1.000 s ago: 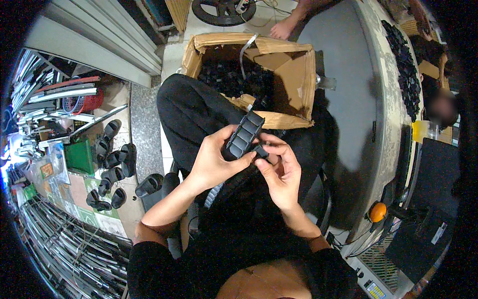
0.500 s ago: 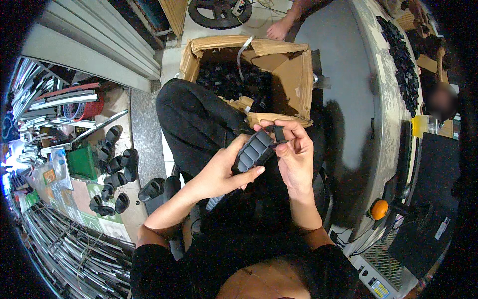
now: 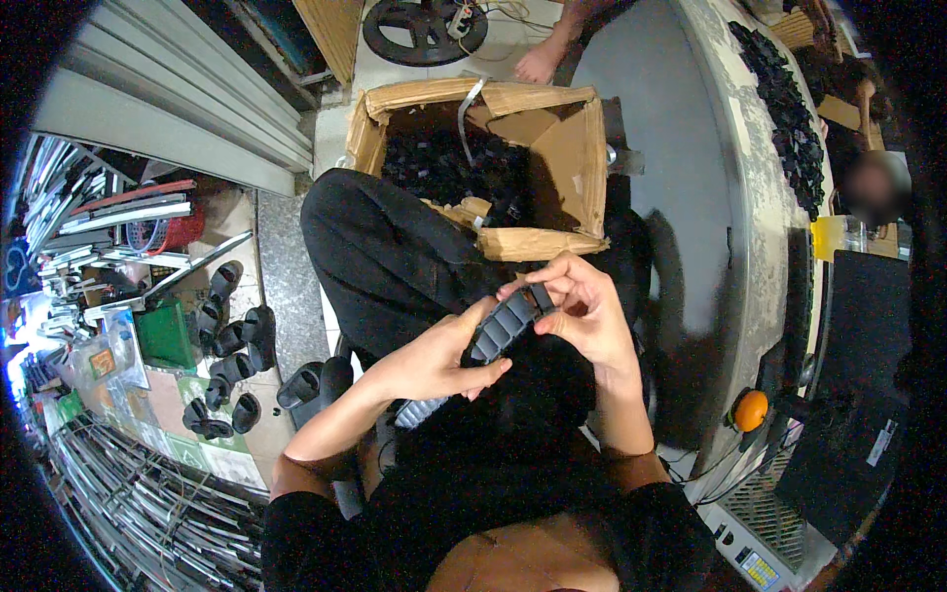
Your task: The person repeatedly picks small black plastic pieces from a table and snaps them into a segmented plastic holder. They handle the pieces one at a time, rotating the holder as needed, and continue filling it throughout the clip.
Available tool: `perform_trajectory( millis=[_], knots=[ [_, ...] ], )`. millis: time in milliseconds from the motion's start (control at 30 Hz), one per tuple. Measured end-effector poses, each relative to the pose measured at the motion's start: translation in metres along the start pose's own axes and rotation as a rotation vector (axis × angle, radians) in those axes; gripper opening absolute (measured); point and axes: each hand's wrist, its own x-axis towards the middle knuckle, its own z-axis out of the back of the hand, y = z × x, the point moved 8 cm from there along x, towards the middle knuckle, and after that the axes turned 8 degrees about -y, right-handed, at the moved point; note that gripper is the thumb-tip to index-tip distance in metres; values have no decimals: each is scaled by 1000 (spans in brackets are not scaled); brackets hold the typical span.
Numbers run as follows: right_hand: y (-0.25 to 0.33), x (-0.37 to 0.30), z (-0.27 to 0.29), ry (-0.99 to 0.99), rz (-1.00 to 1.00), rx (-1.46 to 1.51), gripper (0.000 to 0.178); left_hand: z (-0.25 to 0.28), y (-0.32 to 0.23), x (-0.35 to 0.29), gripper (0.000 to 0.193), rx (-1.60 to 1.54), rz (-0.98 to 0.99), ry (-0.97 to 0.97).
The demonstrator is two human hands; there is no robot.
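A chain of dark plastic links (image 3: pixel 501 327), which looks like a cable drag chain, lies across my lap. My left hand (image 3: pixel 434 355) is wrapped round it, thumb along the near side. Its grey lower stretch (image 3: pixel 420 410) shows below my left wrist. My right hand (image 3: pixel 589 314) pinches a single black link (image 3: pixel 540 298) against the chain's far end. Whether the two are joined there cannot be made out. Beyond my knees stands an open cardboard box (image 3: pixel 543 245) with many small black pieces (image 3: pixel 434 163) in it.
To the right runs a grey table (image 3: pixel 681 148), with a strip of black pieces (image 3: pixel 784 113) along its far side. An orange fruit (image 3: pixel 751 410) sits near a dark panel. Slippers (image 3: pixel 232 335) and metal strips (image 3: pixel 148 513) cover the left floor. Another person's foot (image 3: pixel 540 63) is beyond the box.
The black link in my right hand has come down from just off the chain's end to lie against it. My view has shifted slightly.
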Motion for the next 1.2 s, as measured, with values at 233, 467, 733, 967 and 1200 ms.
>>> perform_trajectory(
  millis=[233, 467, 733, 967, 1200],
  knots=[
    [4, -9, 2, 20, -71, -116, 40, -11, 11, 1, 69, 38, 81, 79],
    [-10, -9, 3, 185, -29, -3, 39, -21, 8, 1, 70, 78, 67, 27],
    [19, -29, 51, -281, 162, 121, 53, -19, 29, -25, 68, -421, -49, 358],
    [87, -53, 208, -737, 666, -147, 59, 17, -54, -69, 43, 753, -309, -329],
    [87, -55, 197, -581, 730, -188, 60, 63, -180, -195, 22, 1282, -632, -850]
  ],
)
